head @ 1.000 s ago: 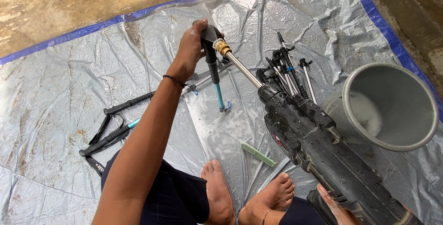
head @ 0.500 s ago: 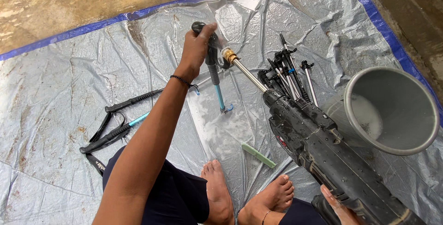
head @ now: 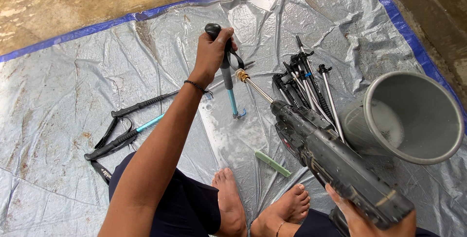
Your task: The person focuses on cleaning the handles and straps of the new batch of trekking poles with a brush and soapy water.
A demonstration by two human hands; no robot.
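My left hand (head: 212, 52) grips the black handle of a trekking pole (head: 229, 86), held upright with its blue lower shaft and tip resting on the wet grey tarp (head: 63, 96). My right hand (head: 362, 217) holds a black spray gun (head: 331, 159) low at the right. Its thin lance with a brass nozzle (head: 242, 76) points at the pole's shaft, almost touching it. My bare feet (head: 258, 203) rest on the tarp below.
Several more poles (head: 306, 84) lie bundled at the right beside a tilted grey bucket (head: 413, 120). Two poles with black grips (head: 131, 120) lie at the left. A green strip (head: 272, 163) lies near my feet. Concrete floor (head: 73, 3) borders the tarp's blue edge.
My left hand has lifted and shifted the pole slightly up and left. The spray gun's nozzle stays close to its shaft.
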